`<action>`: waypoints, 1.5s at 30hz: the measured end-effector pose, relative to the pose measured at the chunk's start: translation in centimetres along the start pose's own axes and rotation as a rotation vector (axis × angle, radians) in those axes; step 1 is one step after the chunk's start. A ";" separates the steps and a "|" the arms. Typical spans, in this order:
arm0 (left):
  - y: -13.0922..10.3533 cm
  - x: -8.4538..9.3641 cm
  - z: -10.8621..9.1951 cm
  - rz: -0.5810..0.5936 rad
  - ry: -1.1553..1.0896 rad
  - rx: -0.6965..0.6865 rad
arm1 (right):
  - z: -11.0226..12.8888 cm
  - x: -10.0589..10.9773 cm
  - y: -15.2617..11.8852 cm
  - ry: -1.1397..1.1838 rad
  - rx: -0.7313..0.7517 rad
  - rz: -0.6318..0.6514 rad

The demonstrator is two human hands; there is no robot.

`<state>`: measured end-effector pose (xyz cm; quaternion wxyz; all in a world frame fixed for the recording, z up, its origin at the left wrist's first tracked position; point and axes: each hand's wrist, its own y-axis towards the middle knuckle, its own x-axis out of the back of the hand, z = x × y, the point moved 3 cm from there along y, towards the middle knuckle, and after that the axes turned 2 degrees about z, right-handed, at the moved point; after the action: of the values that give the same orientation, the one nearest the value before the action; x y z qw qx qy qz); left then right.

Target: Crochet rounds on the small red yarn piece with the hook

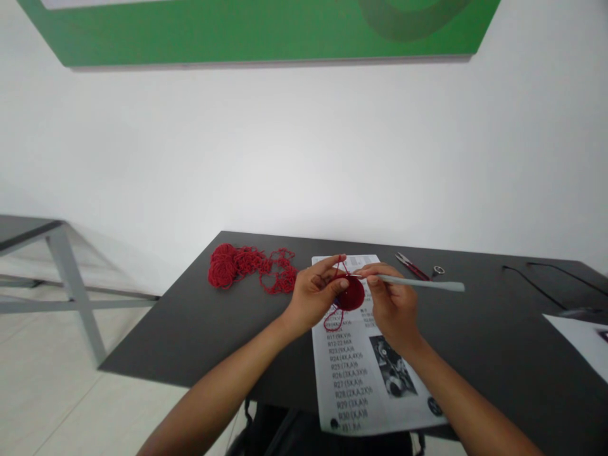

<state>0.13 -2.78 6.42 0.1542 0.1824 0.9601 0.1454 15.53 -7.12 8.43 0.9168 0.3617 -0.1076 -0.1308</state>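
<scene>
Head view: fingers of left hand [311, 294] pinch disc [352, 297] over sheet [346, 380], strand [345, 265] raised, likely for tension. Right hand [395, 308]: fingers clamped on hook [427, 283], tip at disc's upper edge. Yarn [222, 269] on bench [190, 335], loosened, probably to feed freely.

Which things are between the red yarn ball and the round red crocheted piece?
In the head view, loose tangled red yarn on the dark table, then the left hand.
</scene>
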 end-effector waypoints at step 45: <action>0.4 1.7 -1.8 -0.284 0.562 -0.300 | -1.3 -1.4 -1.2 0.470 -0.291 0.096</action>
<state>-1.91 -2.15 7.75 -0.0724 -0.0250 0.9488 0.3063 14.36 -6.68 6.57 0.9640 0.2411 0.1111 -0.0138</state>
